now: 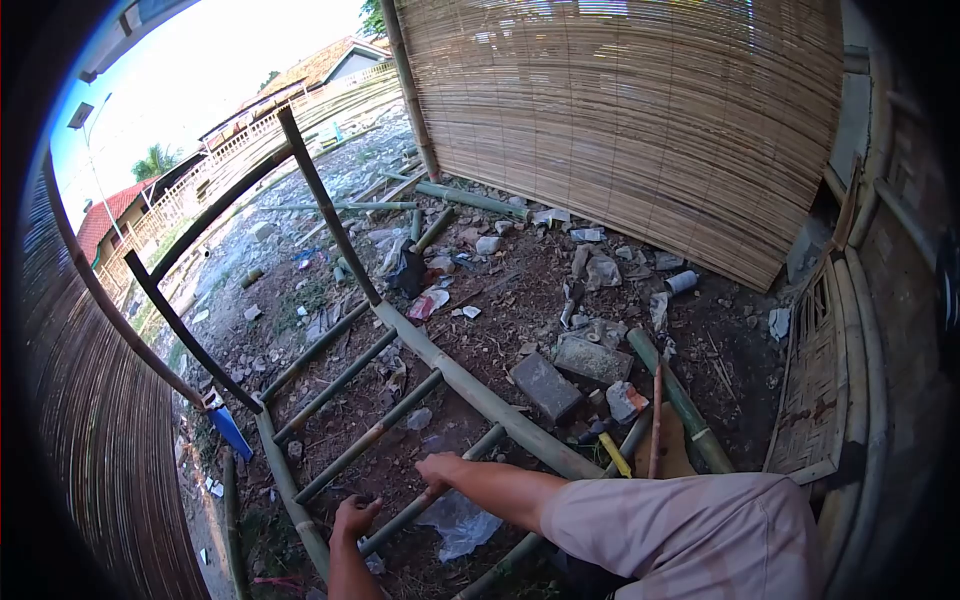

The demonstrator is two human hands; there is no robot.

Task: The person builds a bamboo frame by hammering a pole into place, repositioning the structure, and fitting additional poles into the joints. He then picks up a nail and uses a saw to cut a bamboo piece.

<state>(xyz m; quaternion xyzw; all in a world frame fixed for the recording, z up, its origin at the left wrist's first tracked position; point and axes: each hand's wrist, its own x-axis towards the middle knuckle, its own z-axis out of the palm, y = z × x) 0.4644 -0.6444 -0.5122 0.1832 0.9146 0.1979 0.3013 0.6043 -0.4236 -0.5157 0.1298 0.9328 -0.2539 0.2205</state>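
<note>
A bamboo frame like a ladder (470,387) lies low across the ground, with several rungs between two long poles. My right hand (440,472) is closed around one bamboo rung (405,515), its arm reaching in from the right. Near the lower-left end of the same rung is my left hand (355,516), its fingers curved and the thumb apart, with nothing clearly held. A clear plastic sheet (458,525) lies on the soil under that rung. Dark upright bamboo poles (325,200) rise from the frame's far side.
A yellow-handled tool (615,455), grey blocks (547,388) and a green bamboo piece (680,400) lie to the right. A blue-bladed saw (228,425) leans at the left. Behind hangs a slatted bamboo screen (620,120). Stones and litter cover the soil.
</note>
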